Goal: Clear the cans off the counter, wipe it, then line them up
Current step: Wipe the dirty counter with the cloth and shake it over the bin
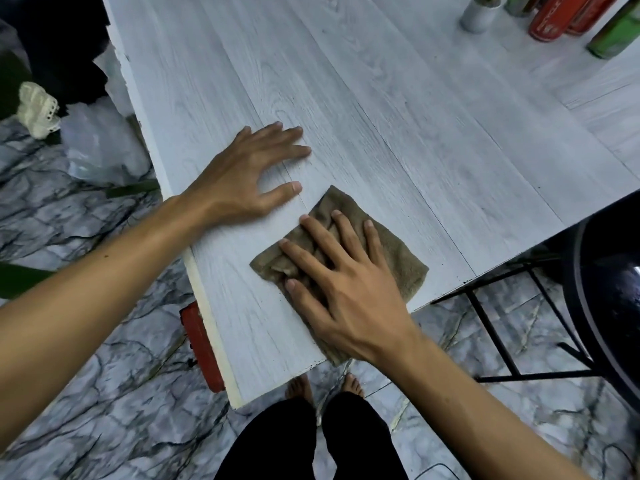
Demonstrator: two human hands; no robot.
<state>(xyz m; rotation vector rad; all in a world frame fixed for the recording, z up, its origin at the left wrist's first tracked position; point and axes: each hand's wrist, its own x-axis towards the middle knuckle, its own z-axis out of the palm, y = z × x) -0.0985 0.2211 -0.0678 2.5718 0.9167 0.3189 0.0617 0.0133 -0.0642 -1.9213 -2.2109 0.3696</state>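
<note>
1. Counter point(381, 98) of pale grey woodgrain runs diagonally across the head-cam view, w/ a person standing at its near corner.
2. The right hand point(346, 289) lies flat on an olive-brown cloth point(398, 261), fingers straight and spread, palm pressing the fabric to the top; nothing is pinched. The cloth is rumpled under the fingers and reaches the counter's near edge below the wrist.
3. The left hand point(242, 174) rests palm-down on bare counter just beside the cloth, on its left. Its fingers are straight and splayed and hold nothing. The thumb tip is near the cloth's far corner but apart from it.
4. The cans stand grouped at far right, at top of frame, well apart from both hands: a silver can point(479, 15), two red cans point(550, 19) side by side, and a green can point(614, 34) nearest the right edge. All are cropped by the frame, and labels are too blurred to read.
5. Bkgd: marble-pattern floor point(104, 393), a black metal frame point(498, 337) below the counter at right, a red item point(201, 344) under its left edge, and a clear plastic bag point(100, 147) & cream lace fabric point(36, 109) at left. Bare feet & black trousers point(311, 441) show at bottom.
</note>
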